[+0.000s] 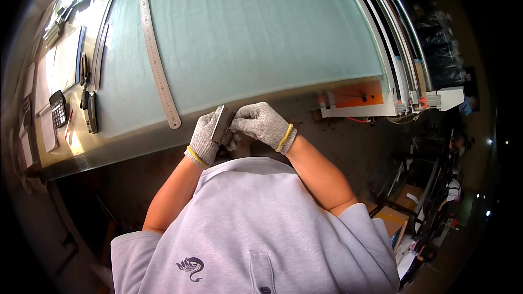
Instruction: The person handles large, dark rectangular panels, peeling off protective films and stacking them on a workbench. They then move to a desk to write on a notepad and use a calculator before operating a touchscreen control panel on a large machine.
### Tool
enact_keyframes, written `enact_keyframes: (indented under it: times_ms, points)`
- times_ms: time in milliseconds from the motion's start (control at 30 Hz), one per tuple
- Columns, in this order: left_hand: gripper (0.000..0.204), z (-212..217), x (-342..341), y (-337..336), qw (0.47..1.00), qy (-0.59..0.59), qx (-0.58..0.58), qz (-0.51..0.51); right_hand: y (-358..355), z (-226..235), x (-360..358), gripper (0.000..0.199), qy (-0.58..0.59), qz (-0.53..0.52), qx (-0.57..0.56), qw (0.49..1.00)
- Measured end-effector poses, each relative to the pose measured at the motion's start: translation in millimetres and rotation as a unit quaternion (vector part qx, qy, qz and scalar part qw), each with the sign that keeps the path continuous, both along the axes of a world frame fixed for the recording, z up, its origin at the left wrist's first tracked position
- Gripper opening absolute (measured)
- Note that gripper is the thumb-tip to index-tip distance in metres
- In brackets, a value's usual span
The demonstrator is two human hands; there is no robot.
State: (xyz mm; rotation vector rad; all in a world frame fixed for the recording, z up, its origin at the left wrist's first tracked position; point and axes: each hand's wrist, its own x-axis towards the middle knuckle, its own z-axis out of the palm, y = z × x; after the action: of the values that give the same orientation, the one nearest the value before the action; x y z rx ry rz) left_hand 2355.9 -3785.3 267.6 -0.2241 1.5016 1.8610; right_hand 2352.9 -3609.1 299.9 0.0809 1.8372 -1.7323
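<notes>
Two gloved hands grip one small grey metal block (222,123) between them, left hand (206,139) clasping its lower side, right hand (262,124) pinching its upper edge, just below a steel ruler (157,65).

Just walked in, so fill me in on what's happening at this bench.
A person in grey knit gloves holds a small flat grey block in front of the chest, at the near edge of a pale green worktable. The left hand grips it from below and the right hand pinches its upper end. A long steel ruler lies on the table, with a calculator far left.
</notes>
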Motion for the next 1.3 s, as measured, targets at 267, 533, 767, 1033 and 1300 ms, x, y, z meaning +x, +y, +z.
enact_keyframes:
  times_ms: [267, 533, 767, 1033, 1300]
  points:
    - [0.039, -91.4, -76.9, -20.1, 0.724, 0.356, -0.591, 0.008, 34.4, -18.2, -6.6, 0.021, 0.02, -0.124, 0.017, 0.992]
    - [0.046, -68.3, -99.5, -76.5, 0.773, 0.236, -0.588, 0.015, 68.2, -27.5, 18.6, 0.023, -0.006, -0.192, 0.002, 0.981]
    - [0.031, -128.0, -75.3, -184.3, 0.592, 0.247, -0.752, 0.152, 78.5, -46.6, 23.2, 0.018, -0.03, -0.201, 0.017, 0.979]
    - [0.048, -133.1, -27.3, -51.4, 0.598, 0.563, -0.567, -0.062, 64.8, -45.0, 0.7, 0.02, -0.019, -0.137, 0.009, 0.99]
    - [0.034, -147.6, 73.4, -21.8, 0.607, 0.594, -0.528, -0.017, 85.4, -70.7, -13.5, 0.031, -0.054, -0.079, -0.05, 0.994]
